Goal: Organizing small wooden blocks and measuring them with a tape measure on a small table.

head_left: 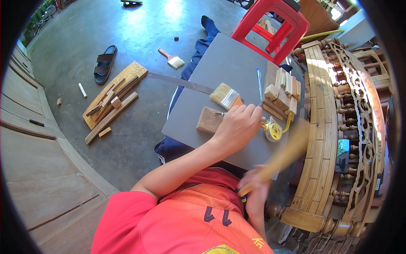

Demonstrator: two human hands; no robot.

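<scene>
My left hand (239,127) is closed above the grey board (228,57) on my lap. Its fingers wrap a tool whose thin metal tip (218,114) shows over a wooden block (207,121); the hand hides most of it, so its kind is unclear. Just beyond the knuckles lies a wide paintbrush (226,96) with pale bristles, its handle partly covered. At the board's near right edge, my right hand (255,186) grips a wooden mallet (281,156). Motion blurs both, the mallet's head being up to the right.
A yellow tape measure (273,131), a blue pen (259,80) and stacked wood pieces (281,89) sit on the board's right. A metal ruler (182,83) overhangs its left edge. On the floor are wood strips (112,116), a sandal (105,64) and another brush (171,59). A red stool (275,29) and wooden bench (315,135) stand close.
</scene>
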